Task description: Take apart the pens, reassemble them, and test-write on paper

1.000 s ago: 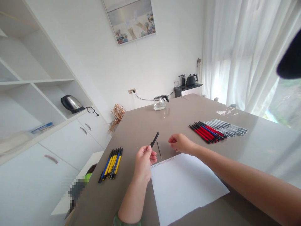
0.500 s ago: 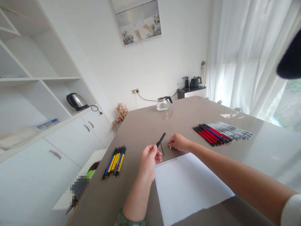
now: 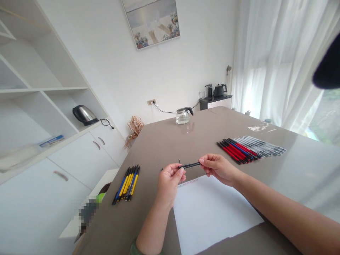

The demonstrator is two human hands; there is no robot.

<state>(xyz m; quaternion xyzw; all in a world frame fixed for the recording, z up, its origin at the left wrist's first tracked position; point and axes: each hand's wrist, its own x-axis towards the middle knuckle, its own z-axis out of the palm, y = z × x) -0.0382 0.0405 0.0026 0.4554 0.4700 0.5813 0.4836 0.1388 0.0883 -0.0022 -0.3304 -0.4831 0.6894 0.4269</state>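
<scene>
A black pen [image 3: 190, 165] lies nearly level between my two hands, above the top edge of a white sheet of paper [image 3: 212, 216]. My left hand [image 3: 170, 180] pinches its left end between thumb and fingers. At its right end, the fingertips of my right hand [image 3: 219, 169] are closed on it. Behind the left fingers, a thin dark piece on the table shows only its tip. Small coloured marks run along the sheet's top edge.
Blue and yellow pens [image 3: 127, 184] lie in a row on the left of the brown table [image 3: 159, 141]. Red, blue and clear pens [image 3: 247, 148] lie in a row to the right. A glass pot [image 3: 182, 116] stands at the far end.
My right hand has risen from the table and moved to the pen's right end. The pen has turned from pointing up to nearly level, now held in both hands.
</scene>
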